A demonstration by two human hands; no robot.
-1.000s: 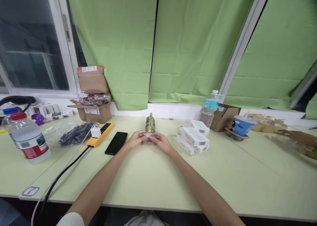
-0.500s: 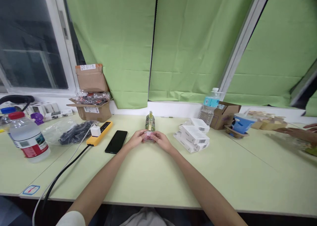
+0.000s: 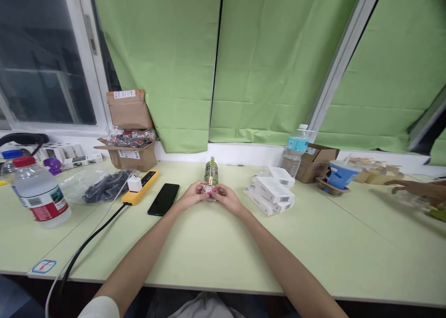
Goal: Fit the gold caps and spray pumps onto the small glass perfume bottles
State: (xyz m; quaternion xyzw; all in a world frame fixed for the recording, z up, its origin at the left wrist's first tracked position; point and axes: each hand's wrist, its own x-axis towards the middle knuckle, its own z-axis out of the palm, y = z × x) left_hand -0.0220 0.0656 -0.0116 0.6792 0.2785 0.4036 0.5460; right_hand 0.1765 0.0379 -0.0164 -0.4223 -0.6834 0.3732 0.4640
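A small see-through object (image 3: pixel 209 190) with a pink, patterned front and a narrow gold part stands on the table in front of me. I cannot make out its exact kind. Closed around its left side are the fingers of my left hand (image 3: pixel 191 195). My right hand (image 3: pixel 227 198) grips the other side, its fingers bent against it. Just behind rises a clear, green-tinted patterned part (image 3: pixel 212 168) with a thin neck; whether it is joined to the pink front cannot be seen. A black phone (image 3: pixel 163 199) lies left of my left hand.
Small white boxes (image 3: pixel 273 190) are stacked to the right, near a water bottle (image 3: pixel 294 153) and a blue cup (image 3: pixel 339 174). A yellow power strip (image 3: pixel 141 188) and a red-capped bottle (image 3: pixel 42 192) are leftward. A co-worker's hand (image 3: pixel 414 188) shows at far right.
My fingers have shifted slightly around the pink-fronted object, the left ones now curled further over its side. At far right, the co-worker's hands have moved.
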